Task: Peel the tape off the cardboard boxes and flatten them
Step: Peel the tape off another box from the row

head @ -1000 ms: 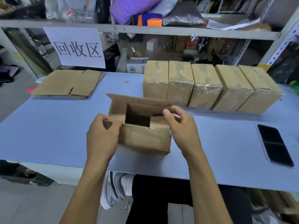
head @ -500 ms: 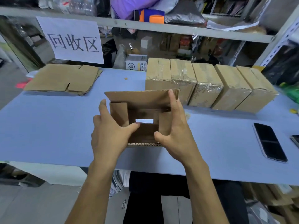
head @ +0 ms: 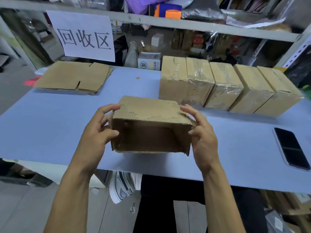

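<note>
On the blue table (head: pixel 50 132), the left hand (head: pixel 94 137) and right hand (head: pixel 202 137) grip the opened box (head: pixel 149 125) between them, seemingly tape-free; next, pressing it flat.

shelf clutter (head: pixel 210 12) cropped above, blurred

Count, as seen over my hands. Brown corrugated cardboard boxes with clear tape on them, standing side by side in a row beyond my right hand (head: pixel 204 140): five (head: pixel 225 84). Opened brown cardboard box with its tape off, held between my left hand (head: pixel 94 138) and the right: one (head: pixel 149 126). Stack of flattened brown cardboard sheets, beyond my left hand: one (head: pixel 74 78); number of sheets in it cannot be told. Black flat rectangular phone lying well to the right of my right hand: one (head: pixel 291 147). White paper sign with three black characters, above the stack: one (head: pixel 84 36). Small white printed carton behind the row: one (head: pixel 149 62).
</note>
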`<state>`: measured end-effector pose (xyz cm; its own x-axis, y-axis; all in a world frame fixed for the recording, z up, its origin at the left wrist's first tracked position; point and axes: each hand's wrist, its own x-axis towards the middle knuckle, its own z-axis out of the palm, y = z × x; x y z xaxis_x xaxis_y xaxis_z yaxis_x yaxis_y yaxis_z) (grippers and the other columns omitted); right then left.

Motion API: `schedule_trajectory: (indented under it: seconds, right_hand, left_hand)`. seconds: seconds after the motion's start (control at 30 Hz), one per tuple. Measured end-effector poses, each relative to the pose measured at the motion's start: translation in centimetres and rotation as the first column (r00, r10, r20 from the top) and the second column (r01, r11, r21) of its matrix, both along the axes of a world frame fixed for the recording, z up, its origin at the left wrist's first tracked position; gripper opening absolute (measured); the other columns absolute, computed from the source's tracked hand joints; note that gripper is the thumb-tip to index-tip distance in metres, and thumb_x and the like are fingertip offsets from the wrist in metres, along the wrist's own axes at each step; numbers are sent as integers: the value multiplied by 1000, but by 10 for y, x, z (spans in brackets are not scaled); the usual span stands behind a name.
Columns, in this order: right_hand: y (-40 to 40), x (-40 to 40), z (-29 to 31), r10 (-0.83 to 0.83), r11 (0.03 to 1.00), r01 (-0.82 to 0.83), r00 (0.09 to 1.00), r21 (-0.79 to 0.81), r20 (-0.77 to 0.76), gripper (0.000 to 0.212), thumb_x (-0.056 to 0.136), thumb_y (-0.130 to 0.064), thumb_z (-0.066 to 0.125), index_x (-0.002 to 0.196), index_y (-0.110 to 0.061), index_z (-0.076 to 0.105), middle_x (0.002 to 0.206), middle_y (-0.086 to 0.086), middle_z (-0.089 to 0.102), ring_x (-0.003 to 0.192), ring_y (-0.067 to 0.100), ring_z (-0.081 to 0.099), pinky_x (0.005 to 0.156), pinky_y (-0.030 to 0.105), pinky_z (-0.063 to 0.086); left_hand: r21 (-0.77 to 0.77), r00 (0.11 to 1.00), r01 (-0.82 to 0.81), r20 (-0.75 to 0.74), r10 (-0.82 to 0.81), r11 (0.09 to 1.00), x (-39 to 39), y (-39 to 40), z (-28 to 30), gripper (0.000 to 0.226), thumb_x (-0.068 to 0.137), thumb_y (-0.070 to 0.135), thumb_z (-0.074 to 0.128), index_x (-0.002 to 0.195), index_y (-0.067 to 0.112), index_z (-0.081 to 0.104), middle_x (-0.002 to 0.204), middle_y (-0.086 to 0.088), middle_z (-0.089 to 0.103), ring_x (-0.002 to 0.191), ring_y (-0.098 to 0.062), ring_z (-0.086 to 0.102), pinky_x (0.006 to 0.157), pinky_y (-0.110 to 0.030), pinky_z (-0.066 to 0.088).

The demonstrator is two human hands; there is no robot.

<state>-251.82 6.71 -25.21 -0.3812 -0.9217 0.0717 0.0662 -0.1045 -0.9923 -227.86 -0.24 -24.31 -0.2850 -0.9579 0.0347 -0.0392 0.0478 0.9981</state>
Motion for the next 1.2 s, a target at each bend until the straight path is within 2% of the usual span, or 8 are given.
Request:
schedule_trajectory:
  seconds: [0.13,0.27,0.37,0.5,0.63,0.87,1.03,1.2]
  right_hand:
    - [0,11,-8,-84,995,83,996,56,17,20,90,-29,53,105,-19,62,113,-20,65,104,-7,61,85,24,46]
    - [1,13,-14,-97,970,123,987,210,-132,62,76,-40,65,135,-35,49,115,-20,60,105,8,63,76,32,50]
    - [2,8,-17,-42,982,68,988,176,-147,72,77,-22,67,145,-33,45,122,-17,61,108,12,63,63,19,45]
    - [3,-1,-16,44,997,-31,977,67,-209,75,72,-10,59,141,-38,49,133,-15,61,122,9,57,86,23,54]
    - [7,-2,-8,7,1000,-10,981,-16,-193,58,76,-17,65,129,-40,57,131,-10,61,123,8,55,89,22,52]
    - [9,10,7,-129,992,129,991,14,-31,32,84,-60,55,87,-29,62,93,-8,65,92,13,58,86,39,46]
    - [8,19,19,-210,977,206,975,63,66,53,94,-55,55,75,-5,57,75,-6,58,77,13,52,81,38,42]
    - [11,15,19,-77,991,72,996,109,46,34,64,-43,64,89,-20,60,97,-1,61,94,16,55,97,41,44]
  left_hand:
    - [21,990,-141,33,140,990,-3,-1,-11,10,95,36,56,96,27,58,85,16,62,82,-5,58,74,-33,45]
    - [108,956,-204,237,175,973,-5,-4,-24,56,87,45,68,138,36,47,121,4,65,111,-19,62,92,-44,51]
    - [163,978,-121,188,90,979,-5,3,-22,74,95,13,63,156,35,28,135,3,62,113,-10,63,96,-41,50]
    - [85,993,-85,88,77,993,-3,11,-19,92,89,-3,65,151,52,26,138,15,58,118,-15,63,100,-45,51]
    - [36,988,-108,-106,111,993,-1,13,-7,71,80,35,66,140,62,38,128,4,60,116,-14,64,91,-44,54]
    - [-25,980,-78,-183,72,997,-2,18,8,58,73,76,67,115,35,60,114,-1,66,104,-19,61,89,-43,53]
    - [82,938,-263,-213,274,961,-16,21,11,27,81,59,58,71,34,55,79,8,55,78,-16,48,74,-33,48]
    - [126,922,-324,-180,343,938,-22,20,8,20,72,31,57,89,21,56,81,6,59,79,-14,54,78,-31,45]
